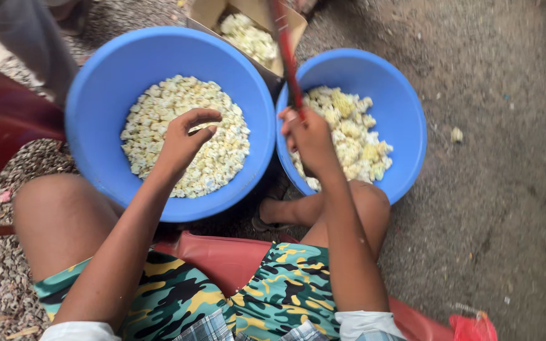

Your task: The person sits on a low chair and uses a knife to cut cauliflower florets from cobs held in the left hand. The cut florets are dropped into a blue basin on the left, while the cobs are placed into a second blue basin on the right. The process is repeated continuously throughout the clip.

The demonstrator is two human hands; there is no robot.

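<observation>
The left hand (181,142) hangs over the large round blue plastic basin (96,107) on the left, its fingers curled and pinched together just above the heap of small pale yellow-white flower buds (222,151) that fills the basin's floor; whether a bud sits between the fingertips cannot be told. The right hand (309,136) is closed around the lower end of a thin red stick (285,53), which rises from the fist and slants toward the far edge of the scene. This hand is over the near-left rim of the smaller round blue plastic basin (406,113) on the right, which holds a looser pile of bigger, yellower blossoms (355,139). The two basins stand touching side by side on gritty grey ground (507,189).

Just beyond them, between their far rims, sits an open brown cardboard box (206,12) with plain flaps, no label visible, holding more pale flowers. A red plastic seat (222,259) shows between the person's knees, under green, yellow and black camouflage shorts (285,290). A crumpled red bag (473,328) lies at the near right.
</observation>
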